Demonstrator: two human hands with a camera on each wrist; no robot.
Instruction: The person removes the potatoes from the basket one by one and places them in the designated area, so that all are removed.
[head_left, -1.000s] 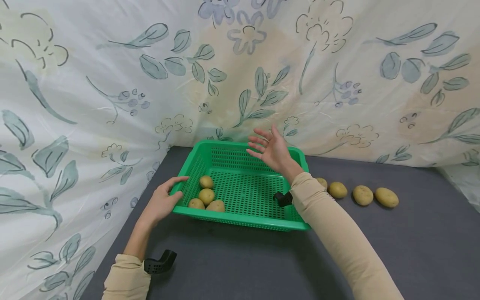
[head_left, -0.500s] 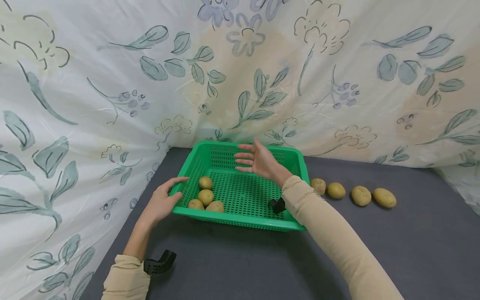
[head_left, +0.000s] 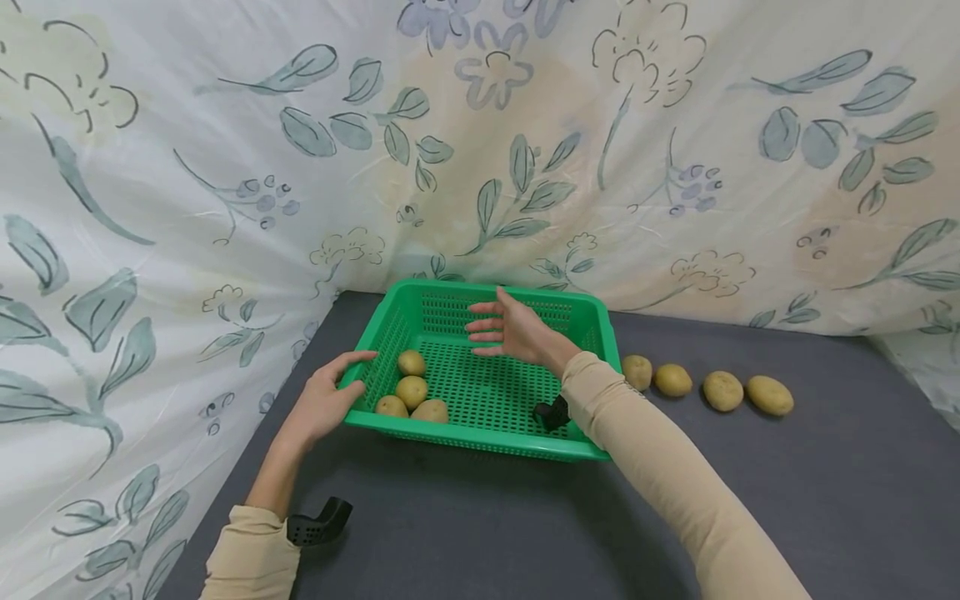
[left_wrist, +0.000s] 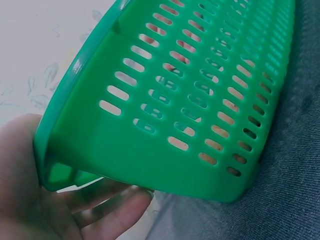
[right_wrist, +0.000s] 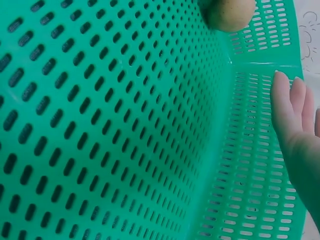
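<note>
A green perforated plastic basket (head_left: pixel 495 443) stands on the dark table. My left hand (head_left: pixel 327 402) grips its left rim near the front corner. In the left wrist view, the fingers (left_wrist: pixel 117 212) of that hand lie below the rim, outside the basket wall. Several potatoes (head_left: pixel 412 390) sit in the basket's left end, close to the front corner. Over the basket's middle is my right hand (head_left: pixel 517 332), fingers extended and apart, holding nothing. The right wrist view has it beside the slotted wall, with a potato (right_wrist: pixel 231 14) at the top.
Several more potatoes (head_left: pixel 723 391) lie in a row on the table (head_left: pixel 480 533), right of the basket. A floral cloth (head_left: pixel 480 150) hangs behind the table, and another stretch runs along the left side.
My right hand has moved left and lower, from above the basket's right back part to over its middle. The left hand and the potatoes have stayed in place.
</note>
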